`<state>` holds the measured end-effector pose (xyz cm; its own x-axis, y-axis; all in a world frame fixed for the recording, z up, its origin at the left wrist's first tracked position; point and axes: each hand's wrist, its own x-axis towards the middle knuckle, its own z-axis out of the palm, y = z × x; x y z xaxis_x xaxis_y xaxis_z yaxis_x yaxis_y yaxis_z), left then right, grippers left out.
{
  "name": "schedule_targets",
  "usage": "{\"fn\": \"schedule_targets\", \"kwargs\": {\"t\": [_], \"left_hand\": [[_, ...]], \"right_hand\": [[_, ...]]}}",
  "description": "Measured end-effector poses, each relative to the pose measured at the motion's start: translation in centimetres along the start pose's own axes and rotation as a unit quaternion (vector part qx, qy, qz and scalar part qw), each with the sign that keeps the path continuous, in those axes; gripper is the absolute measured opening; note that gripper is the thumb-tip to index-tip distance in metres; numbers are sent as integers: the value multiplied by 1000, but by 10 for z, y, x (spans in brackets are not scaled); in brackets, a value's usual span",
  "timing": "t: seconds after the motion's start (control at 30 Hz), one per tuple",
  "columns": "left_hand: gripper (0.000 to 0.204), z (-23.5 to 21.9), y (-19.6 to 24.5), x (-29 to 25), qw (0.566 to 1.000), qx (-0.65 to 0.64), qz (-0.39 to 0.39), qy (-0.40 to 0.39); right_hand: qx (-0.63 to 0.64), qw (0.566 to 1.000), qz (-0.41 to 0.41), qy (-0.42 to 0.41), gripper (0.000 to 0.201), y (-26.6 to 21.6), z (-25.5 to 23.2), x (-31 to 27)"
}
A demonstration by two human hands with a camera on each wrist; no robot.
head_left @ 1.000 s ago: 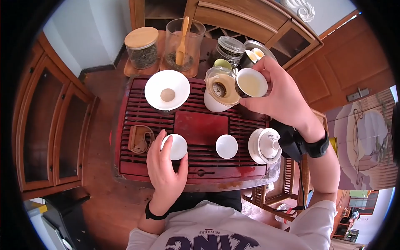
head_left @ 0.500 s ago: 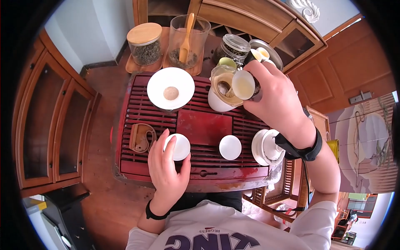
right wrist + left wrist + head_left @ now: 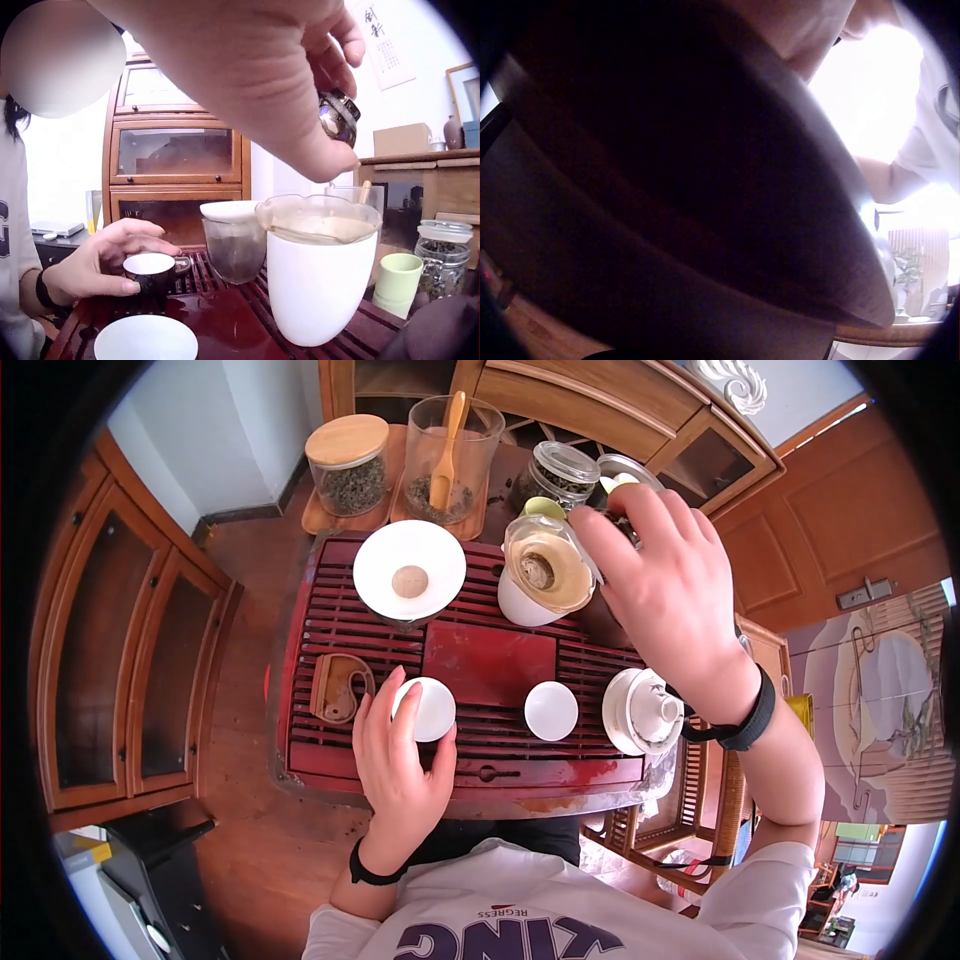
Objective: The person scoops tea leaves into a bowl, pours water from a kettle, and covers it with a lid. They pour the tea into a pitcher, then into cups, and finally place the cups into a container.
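Observation:
My right hand (image 3: 665, 585) pinches a small dark patterned teacup (image 3: 339, 118), tipped over a tall white vessel (image 3: 319, 289). A clear scalloped rim (image 3: 565, 565) tops that vessel, and the cup's mouth hangs just above it. In the head view my hand hides most of this cup. On the slatted tea tray (image 3: 490, 662), my left hand (image 3: 405, 770) holds a second teacup (image 3: 430, 710), white inside and dark outside, with thumb and fingers on opposite sides. Another white-lined cup (image 3: 551, 711) stands to its right. The left wrist view shows mostly the dark table side.
A wide white bowl-shaped strainer (image 3: 385, 565) sits at the tray's back left, a lidded gaiwan (image 3: 640, 715) at the right. A tan strap-like piece (image 3: 335, 685) lies at the left edge. Behind stand tea jars (image 3: 347, 475), a wooden scoop (image 3: 447, 460) and a green cup (image 3: 397, 281).
My right hand has rotated over the white vessel, tipping the cup of pale liquid until its inside is out of the head view. My left hand keeps its place on its cup.

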<state>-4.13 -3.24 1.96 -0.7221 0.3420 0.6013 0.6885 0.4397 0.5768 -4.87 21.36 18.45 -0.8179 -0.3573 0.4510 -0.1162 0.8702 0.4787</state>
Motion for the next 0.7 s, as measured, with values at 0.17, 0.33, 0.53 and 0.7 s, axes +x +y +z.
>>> {"fn": "schedule_targets", "kwargs": {"t": [0.17, 0.33, 0.53, 0.7], "left_hand": [[66, 2, 0, -1, 1000, -3, 3, 13], [70, 3, -1, -4, 999, -37, -28, 25], [80, 2, -7, -9, 987, -149, -63, 11], [78, 2, -6, -9, 990, -128, -57, 12]], "right_hand": [[316, 936, 152, -32, 49, -17, -44, 3], [449, 875, 127, -130, 58, -69, -42, -23], [405, 890, 72, -199, 47, -100, -19, -39], [319, 927, 61, -186, 47, -115, -1, -46]]}}
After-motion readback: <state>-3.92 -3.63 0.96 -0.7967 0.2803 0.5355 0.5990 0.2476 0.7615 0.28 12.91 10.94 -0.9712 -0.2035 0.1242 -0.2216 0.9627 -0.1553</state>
